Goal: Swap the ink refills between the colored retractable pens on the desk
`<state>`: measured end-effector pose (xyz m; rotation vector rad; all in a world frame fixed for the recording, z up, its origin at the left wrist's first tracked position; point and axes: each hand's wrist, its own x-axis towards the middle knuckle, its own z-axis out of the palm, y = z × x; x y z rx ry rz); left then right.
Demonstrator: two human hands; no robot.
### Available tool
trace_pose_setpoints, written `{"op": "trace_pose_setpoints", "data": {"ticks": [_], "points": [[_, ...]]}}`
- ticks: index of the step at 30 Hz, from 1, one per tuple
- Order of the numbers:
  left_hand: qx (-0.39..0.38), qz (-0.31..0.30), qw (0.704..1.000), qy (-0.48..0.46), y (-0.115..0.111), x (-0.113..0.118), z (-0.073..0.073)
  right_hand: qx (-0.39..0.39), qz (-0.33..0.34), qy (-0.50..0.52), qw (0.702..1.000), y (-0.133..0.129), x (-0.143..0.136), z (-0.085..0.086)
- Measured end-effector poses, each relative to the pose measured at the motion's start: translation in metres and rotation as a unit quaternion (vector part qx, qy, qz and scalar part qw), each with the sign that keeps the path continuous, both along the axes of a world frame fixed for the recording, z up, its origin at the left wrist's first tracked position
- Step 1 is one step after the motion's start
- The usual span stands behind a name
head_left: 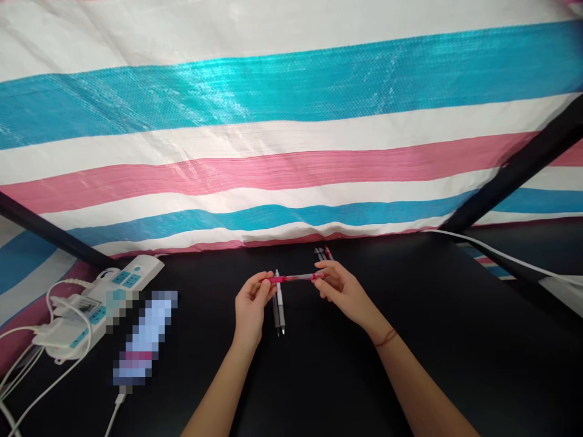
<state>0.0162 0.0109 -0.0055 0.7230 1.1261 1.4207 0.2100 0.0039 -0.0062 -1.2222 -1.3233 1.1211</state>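
A red pen with a clear barrel (298, 277) is held level above the black table, between both hands. My left hand (253, 298) pinches its red left end. At the other end, the fingers of my right hand (341, 289) are closed round the tip. Below the pen, a white and grey pen (280, 303) lies beside a dark pen (276, 315), both pointing toward me. Farther back, several pens (322, 254), one of them red, lie partly behind my right hand.
On the left are a white power strip (144, 271) with plugged-in cables and a blurred phone-like device (148, 337) on a cable. A striped sheet (291, 167) hangs behind the black table (300, 382). Black bars slant at both sides; a white cable (492, 247) runs at right.
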Motion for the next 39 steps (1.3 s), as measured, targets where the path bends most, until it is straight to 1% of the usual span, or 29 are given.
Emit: {"op": "trace_pose_setpoints", "data": {"ticks": [3,5,9,13,17,21,23,25,28,31,33,36,39], "points": [[0.008,-0.004,1.0,0.01,-0.001,0.0,-0.001,-0.002,0.02,-0.018,1.0,0.0,0.0,-0.001],[0.015,-0.004,1.0,0.017,-0.001,0.0,-0.001,-0.01,0.019,-0.03,0.999,0.0,0.0,-0.001],[0.018,-0.003,1.0,0.021,-0.002,0.001,0.0,0.005,0.008,-0.002,1.0,0.0,0.001,-0.001],[0.017,-0.006,1.0,0.019,-0.003,0.001,0.002,-0.002,0.031,-0.026,0.999,-0.001,0.001,0.0],[0.018,-0.005,1.0,0.013,-0.003,0.001,0.003,0.014,0.026,0.009,1.0,-0.001,0.0,0.001],[0.017,-0.009,1.0,0.014,-0.004,0.001,0.003,0.007,0.046,-0.018,0.999,-0.002,0.001,0.0],[0.014,-0.008,1.0,0.005,-0.004,0.001,0.002,0.016,0.043,-0.005,0.999,-0.002,0.0,0.0],[0.0,-0.008,1.0,-0.015,-0.004,0.001,0.003,0.033,0.042,0.003,0.999,-0.002,0.0,0.0],[-0.047,-0.018,0.996,-0.07,-0.003,0.001,0.005,0.053,0.031,-0.01,0.998,-0.002,0.0,0.0],[-0.102,-0.033,0.987,-0.116,-0.002,0.0,0.008,0.057,0.017,-0.018,0.998,-0.002,0.0,-0.001],[-0.126,-0.04,0.983,-0.125,-0.001,0.001,0.009,0.054,0.013,-0.02,0.998,-0.002,-0.001,-0.001],[-0.136,-0.058,0.983,-0.114,-0.002,0.002,0.009,0.044,0.005,-0.024,0.999,-0.002,-0.003,-0.001],[-0.105,-0.062,0.988,-0.095,-0.002,0.001,0.007,0.019,0.001,-0.04,0.999,-0.003,-0.005,-0.002]]}}
